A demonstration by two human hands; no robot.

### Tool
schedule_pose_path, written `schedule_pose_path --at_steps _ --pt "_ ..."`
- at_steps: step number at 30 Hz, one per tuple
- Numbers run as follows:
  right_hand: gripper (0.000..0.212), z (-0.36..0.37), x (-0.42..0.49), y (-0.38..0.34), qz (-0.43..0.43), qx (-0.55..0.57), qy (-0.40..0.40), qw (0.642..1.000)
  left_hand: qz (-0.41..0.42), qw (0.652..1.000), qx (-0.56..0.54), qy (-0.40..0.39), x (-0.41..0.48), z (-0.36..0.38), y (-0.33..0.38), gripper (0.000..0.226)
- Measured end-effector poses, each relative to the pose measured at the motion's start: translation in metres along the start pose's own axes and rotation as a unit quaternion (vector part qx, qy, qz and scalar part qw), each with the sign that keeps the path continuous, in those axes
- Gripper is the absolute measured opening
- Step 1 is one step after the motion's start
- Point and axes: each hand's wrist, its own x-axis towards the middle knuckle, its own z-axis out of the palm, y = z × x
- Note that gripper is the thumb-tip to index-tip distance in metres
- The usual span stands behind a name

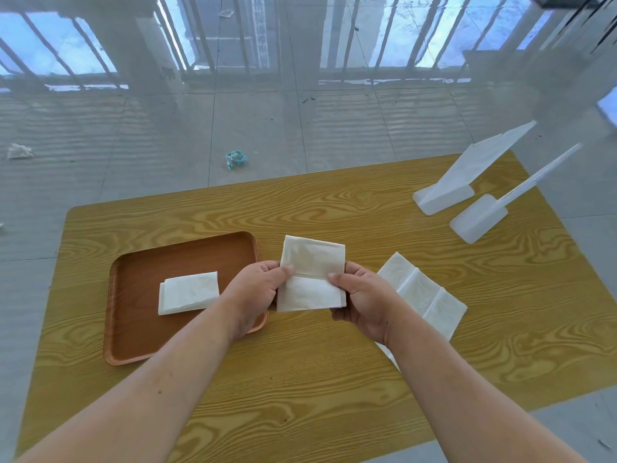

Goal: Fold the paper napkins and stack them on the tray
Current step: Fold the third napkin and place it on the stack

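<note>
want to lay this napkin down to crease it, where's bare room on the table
Bare wood runs along the near edge of the table, below the tray and both forearms, and across the far strip behind the tray. It is crowded right of the held napkin: unfolded napkins there, white stands beyond.

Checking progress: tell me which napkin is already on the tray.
The small folded napkin lying alone on the brown tray. Another is held in both hands beside the tray; the unfolded napkin lies on the table.

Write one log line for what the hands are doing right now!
left hand + right hand: pinching half-folded napkin | tray: one folded napkin | table: unfolded napkin waiting
</note>
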Motion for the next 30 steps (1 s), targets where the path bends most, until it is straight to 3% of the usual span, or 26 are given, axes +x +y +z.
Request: schedule_pose_path --at_steps 9,12,13,15,18,25,30 --pt "0.034 -0.002 0.003 0.000 -0.026 0.040 -0.035 0.998 -0.015 0.996 -0.076 -0.033 0.000 -0.009 -0.001 0.041" --pt "0.026 0.003 0.009 0.004 -0.021 0.029 -0.012 0.999 0.004 0.999 -0.032 0.000 0.002 -0.013 -0.003 0.018" --pt "0.020 0.005 0.011 0.005 -0.026 0.017 0.006 1.000 0.015 1.000 -0.019 0.005 0.003 -0.015 -0.005 0.022" --pt "0.034 0.012 0.018 0.007 -0.027 -0.008 0.034 0.999 0.029 0.999 -0.017 0.017 0.005 -0.021 -0.008 0.040" --pt "0.042 0.027 0.029 0.011 -0.023 -0.019 0.048 0.998 0.032 0.999 -0.016 0.031 0.005 -0.040 -0.013 0.049" --pt "0.011 0.092 0.062 0.025 0.010 -0.137 0.035 0.990 -0.010 0.985 0.060 0.159 -0.004 -0.117 -0.034 0.011" --pt "0.008 0.153 0.092 0.042 -0.010 -0.268 0.042 0.963 0.000 0.955 0.168 0.246 -0.014 -0.179 -0.050 0.033"
